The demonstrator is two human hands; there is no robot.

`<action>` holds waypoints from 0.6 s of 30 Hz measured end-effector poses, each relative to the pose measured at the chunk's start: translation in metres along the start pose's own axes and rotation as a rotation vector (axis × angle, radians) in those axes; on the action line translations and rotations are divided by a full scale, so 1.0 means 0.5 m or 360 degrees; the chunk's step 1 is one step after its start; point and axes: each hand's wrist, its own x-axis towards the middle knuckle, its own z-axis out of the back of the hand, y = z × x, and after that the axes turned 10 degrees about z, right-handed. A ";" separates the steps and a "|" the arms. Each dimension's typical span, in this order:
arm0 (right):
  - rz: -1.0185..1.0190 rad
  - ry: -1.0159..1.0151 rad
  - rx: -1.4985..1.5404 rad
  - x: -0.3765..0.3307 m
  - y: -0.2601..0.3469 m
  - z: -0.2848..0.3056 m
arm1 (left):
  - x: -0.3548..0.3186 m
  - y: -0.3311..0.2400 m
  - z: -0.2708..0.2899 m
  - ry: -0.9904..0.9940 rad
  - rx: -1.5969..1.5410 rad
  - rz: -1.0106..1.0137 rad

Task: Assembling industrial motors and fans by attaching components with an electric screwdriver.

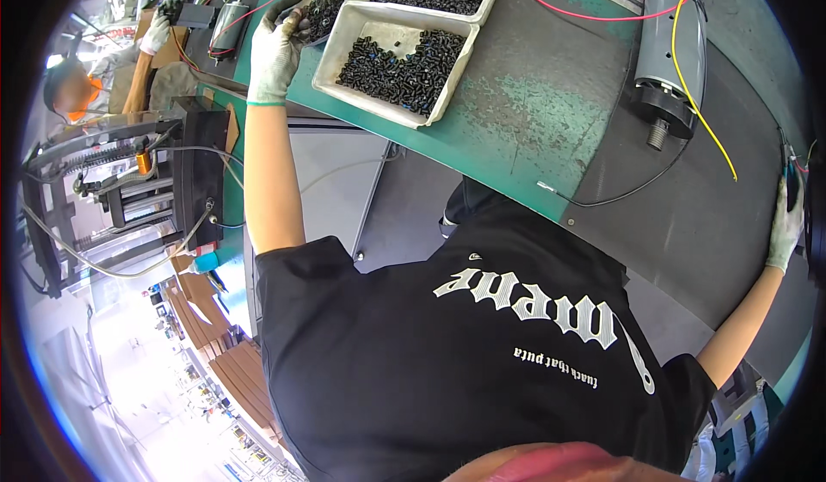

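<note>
Screws (325,9) — small, black, heaped in an oval dish at the bench's far-left edge — sit under the gloved left hand (277,45), fingers curled into the pile. Hard, light and likely slippery, they're best pinched. Right hand (786,224) reaches far right near thin wires; whether its fingers are together or apart, I cannot tell.

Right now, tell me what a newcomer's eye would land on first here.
First, the white trays heaped with small black screws at the top of the green bench; the gloved left hand reaches into a tray of screws beside them. Next, the grey motor with red and yellow wires at upper right. The gloved right hand stretches to the far right edge.
</note>
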 end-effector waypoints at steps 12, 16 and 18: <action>-0.0173 -0.0628 0.0938 0.037 0.399 0.175 | -0.295 -0.151 -0.464 0.0707 -0.0128 0.0223; 0.0765 -0.0388 0.0776 0.115 0.537 0.291 | -0.304 -0.206 -0.593 0.1230 -0.0198 0.0361; 0.1018 -0.0293 0.0467 0.144 0.525 0.337 | -0.295 -0.224 -0.611 0.1418 -0.0242 0.0358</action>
